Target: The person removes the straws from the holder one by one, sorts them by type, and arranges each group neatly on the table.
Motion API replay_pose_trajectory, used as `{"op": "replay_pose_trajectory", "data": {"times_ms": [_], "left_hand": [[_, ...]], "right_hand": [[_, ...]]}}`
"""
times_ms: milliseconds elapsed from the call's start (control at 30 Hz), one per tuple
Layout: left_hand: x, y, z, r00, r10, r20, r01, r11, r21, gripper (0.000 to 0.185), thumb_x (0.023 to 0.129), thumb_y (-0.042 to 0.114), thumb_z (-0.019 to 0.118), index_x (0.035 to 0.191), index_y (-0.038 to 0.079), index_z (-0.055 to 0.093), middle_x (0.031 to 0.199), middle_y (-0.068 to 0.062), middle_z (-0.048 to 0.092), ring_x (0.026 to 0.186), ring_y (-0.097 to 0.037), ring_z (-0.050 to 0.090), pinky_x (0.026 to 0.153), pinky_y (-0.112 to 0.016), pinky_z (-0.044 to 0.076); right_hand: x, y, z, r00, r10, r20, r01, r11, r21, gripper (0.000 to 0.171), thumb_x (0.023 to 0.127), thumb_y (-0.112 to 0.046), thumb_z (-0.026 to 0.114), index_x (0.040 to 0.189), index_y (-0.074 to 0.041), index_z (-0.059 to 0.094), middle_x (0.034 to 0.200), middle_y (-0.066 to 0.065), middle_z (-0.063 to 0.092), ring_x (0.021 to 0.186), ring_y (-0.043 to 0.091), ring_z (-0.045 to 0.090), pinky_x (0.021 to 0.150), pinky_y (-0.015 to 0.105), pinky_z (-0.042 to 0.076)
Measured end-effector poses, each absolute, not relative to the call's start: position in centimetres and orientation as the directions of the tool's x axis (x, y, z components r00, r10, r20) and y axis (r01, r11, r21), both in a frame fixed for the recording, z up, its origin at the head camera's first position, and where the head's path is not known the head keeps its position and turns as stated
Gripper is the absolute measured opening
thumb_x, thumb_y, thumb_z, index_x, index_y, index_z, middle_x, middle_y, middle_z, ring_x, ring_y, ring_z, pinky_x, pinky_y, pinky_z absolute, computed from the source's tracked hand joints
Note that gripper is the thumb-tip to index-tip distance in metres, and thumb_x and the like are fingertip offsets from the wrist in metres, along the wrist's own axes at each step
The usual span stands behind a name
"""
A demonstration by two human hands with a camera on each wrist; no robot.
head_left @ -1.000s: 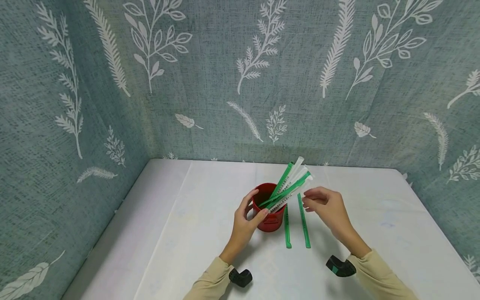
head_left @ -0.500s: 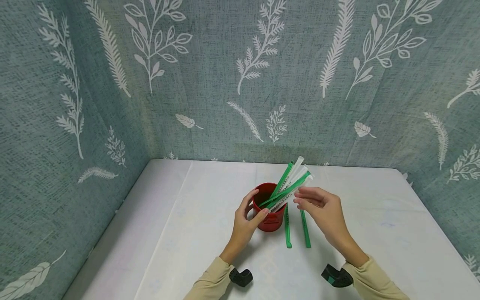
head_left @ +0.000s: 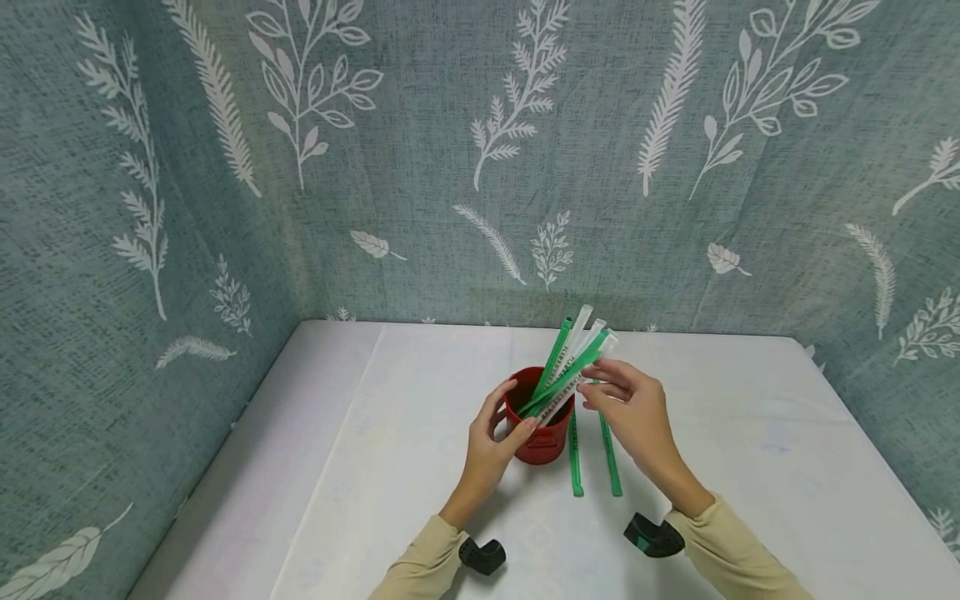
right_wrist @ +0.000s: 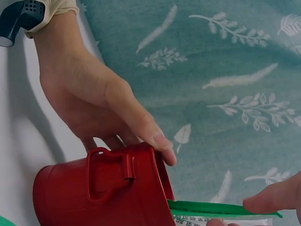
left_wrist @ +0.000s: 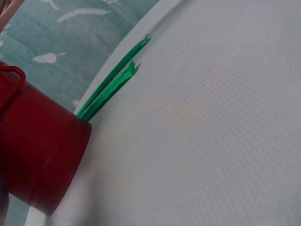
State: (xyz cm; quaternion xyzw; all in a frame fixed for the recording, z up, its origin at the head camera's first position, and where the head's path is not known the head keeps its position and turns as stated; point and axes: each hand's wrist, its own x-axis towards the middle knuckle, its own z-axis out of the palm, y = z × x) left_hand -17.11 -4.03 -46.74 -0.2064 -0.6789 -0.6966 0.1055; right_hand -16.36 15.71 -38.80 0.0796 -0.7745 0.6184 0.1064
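Observation:
A small red metal bucket point(head_left: 542, 448) with a wire-like handle point(right_wrist: 96, 181) stands on the table, gripped at its rim by my left hand point(head_left: 486, 450). The thumb point(right_wrist: 148, 129) lies over the near rim. Several wrapped drinking straws point(head_left: 556, 362), green and white with printing, lean out of the bucket towards the upper right. My right hand point(head_left: 637, 412) pinches at the straws above the right rim, its thumb point(right_wrist: 275, 193) against a green one. The exact contact of its other fingers is partly hidden.
Two green wrapped straws point(head_left: 576, 462) point(head_left: 611, 458) lie on the white-covered table point(head_left: 390, 442), right of the bucket. Behind the table hangs a blue-green cloth point(head_left: 435, 150) with white leaf prints. A black camera point(head_left: 654, 535) sits on the right wrist, another point(head_left: 482, 556) on the left.
My right hand has moved left to the straws in the bucket, and their upper ends have shifted left and slightly up. The left hand and the bucket have stayed in place.

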Motion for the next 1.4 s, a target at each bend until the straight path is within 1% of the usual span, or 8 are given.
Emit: {"op": "replay_pose_trajectory", "data": {"times_ms": [133, 267, 467, 733, 900, 1033, 1200, 1400], "left_hand": [[-17.1, -4.0, -46.8, -0.891, 0.131, 0.436, 0.432, -0.056, 0.900, 0.057, 0.088, 0.003, 0.064, 0.140, -0.001, 0.040, 0.141, -0.017, 0.043, 0.130, -0.033, 0.039, 0.101, -0.059, 0.033], [-17.1, -4.0, -46.8, -0.889, 0.133, 0.439, 0.437, -0.049, 0.898, 0.057, 0.088, 0.003, 0.063, 0.140, -0.001, 0.040, 0.141, -0.017, 0.043, 0.130, -0.032, 0.039, 0.101, -0.058, 0.033], [-17.1, -4.0, -46.8, -0.888, 0.137, 0.438, 0.437, -0.036, 0.899, 0.056, 0.088, 0.004, 0.063, 0.139, -0.002, 0.040, 0.141, -0.018, 0.043, 0.130, -0.031, 0.039, 0.102, -0.056, 0.034], [-17.0, -3.8, -46.8, -0.892, 0.133, 0.431, 0.433, -0.019, 0.901, 0.057, 0.088, 0.004, 0.063, 0.140, -0.001, 0.040, 0.141, -0.016, 0.043, 0.130, -0.028, 0.040, 0.102, -0.054, 0.035], [-17.1, -3.9, -46.8, -0.892, 0.129, 0.432, 0.434, -0.018, 0.901, 0.057, 0.088, 0.004, 0.063, 0.140, -0.001, 0.040, 0.142, -0.016, 0.043, 0.130, -0.028, 0.040, 0.102, -0.053, 0.035], [-17.1, -3.9, -46.8, -0.890, 0.128, 0.437, 0.438, -0.022, 0.899, 0.057, 0.088, 0.003, 0.064, 0.140, -0.001, 0.040, 0.141, -0.016, 0.043, 0.130, -0.028, 0.040, 0.102, -0.052, 0.035], [-17.1, -3.9, -46.7, -0.890, 0.129, 0.438, 0.438, -0.024, 0.898, 0.058, 0.088, 0.003, 0.064, 0.140, -0.001, 0.040, 0.141, -0.015, 0.044, 0.130, -0.026, 0.040, 0.102, -0.052, 0.035], [-17.1, -3.9, -46.7, -0.888, 0.123, 0.444, 0.445, -0.018, 0.895, 0.058, 0.087, 0.003, 0.064, 0.140, -0.001, 0.040, 0.140, -0.016, 0.044, 0.130, -0.028, 0.040, 0.102, -0.052, 0.036]], "right_hand": [[-17.0, 15.1, -38.9, -0.966, -0.002, 0.257, -0.249, 0.261, -0.933, 0.036, 0.088, -0.011, 0.067, 0.120, 0.003, 0.059, 0.112, 0.017, 0.065, 0.096, 0.023, 0.066, 0.075, 0.024, 0.054], [-17.3, 14.6, -38.9, -0.962, -0.017, 0.272, -0.264, 0.302, -0.916, 0.027, 0.087, -0.009, 0.069, 0.110, 0.001, 0.063, 0.111, 0.014, 0.065, 0.098, 0.022, 0.065, 0.076, 0.021, 0.052], [-16.4, 13.6, -37.5, -0.942, -0.049, 0.331, -0.330, 0.300, -0.895, 0.022, 0.085, 0.002, 0.066, 0.105, 0.008, 0.062, 0.104, 0.022, 0.065, 0.095, 0.032, 0.064, 0.072, 0.020, 0.052], [-16.3, 12.9, -37.0, -0.918, -0.056, 0.393, -0.393, 0.272, -0.879, 0.014, 0.085, 0.004, 0.066, 0.098, 0.009, 0.064, 0.097, 0.023, 0.066, 0.091, 0.034, 0.065, 0.075, 0.027, 0.054], [-16.6, 12.8, -36.9, -0.915, -0.038, 0.403, -0.400, 0.233, -0.886, 0.015, 0.083, 0.004, 0.068, 0.096, 0.011, 0.063, 0.096, 0.024, 0.066, 0.090, 0.034, 0.065, 0.077, 0.036, 0.055], [-16.7, 12.8, -36.7, -0.915, -0.033, 0.402, -0.400, 0.206, -0.893, 0.018, 0.081, 0.006, 0.069, 0.096, 0.011, 0.062, 0.093, 0.025, 0.066, 0.088, 0.036, 0.064, 0.077, 0.036, 0.055], [-17.1, 13.0, -36.9, -0.902, -0.024, 0.432, -0.429, 0.179, -0.885, 0.019, 0.081, 0.007, 0.069, 0.097, 0.009, 0.060, 0.093, 0.026, 0.065, 0.088, 0.033, 0.065, 0.076, 0.028, 0.055], [-18.3, 13.8, -38.3, -0.874, 0.024, 0.486, -0.476, 0.158, -0.865, 0.020, 0.081, 0.000, 0.072, 0.096, 0.005, 0.061, 0.092, 0.017, 0.068, 0.087, 0.019, 0.066, 0.076, 0.026, 0.054]]}}
